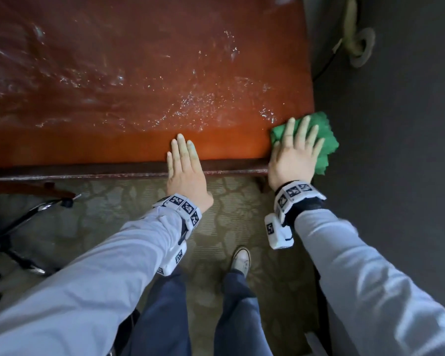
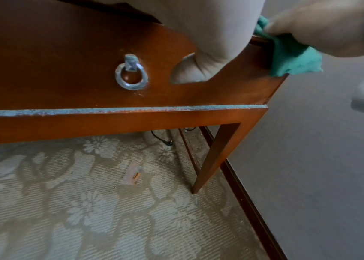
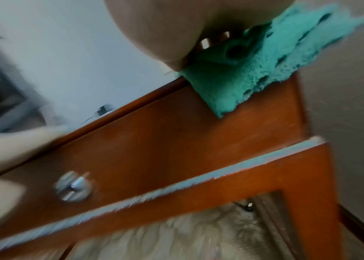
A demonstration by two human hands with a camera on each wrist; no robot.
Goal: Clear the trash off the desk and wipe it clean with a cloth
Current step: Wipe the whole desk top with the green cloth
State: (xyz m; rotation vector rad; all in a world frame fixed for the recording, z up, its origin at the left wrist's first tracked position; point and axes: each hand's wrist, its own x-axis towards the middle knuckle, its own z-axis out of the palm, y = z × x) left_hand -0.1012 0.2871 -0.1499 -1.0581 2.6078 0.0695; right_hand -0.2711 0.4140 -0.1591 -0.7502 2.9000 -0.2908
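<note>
The right hand pressed flat, fingers spread, on a crumpled green terry cloth at the right-centre corner of the glossy, wet-streaked reddish wooden desk. The left hand lay open, its grip apart, on the desk's front edge.

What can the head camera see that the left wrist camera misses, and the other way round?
Only the head view shows the wet, streaked desk top, both sleeves and a shoe. Only the left wrist view shows the ring pull on the drawer front, a desk leg and a small scrap on the carpet. Both show the two hands, left and right, and the green cloth at the desk's right corner.
</note>
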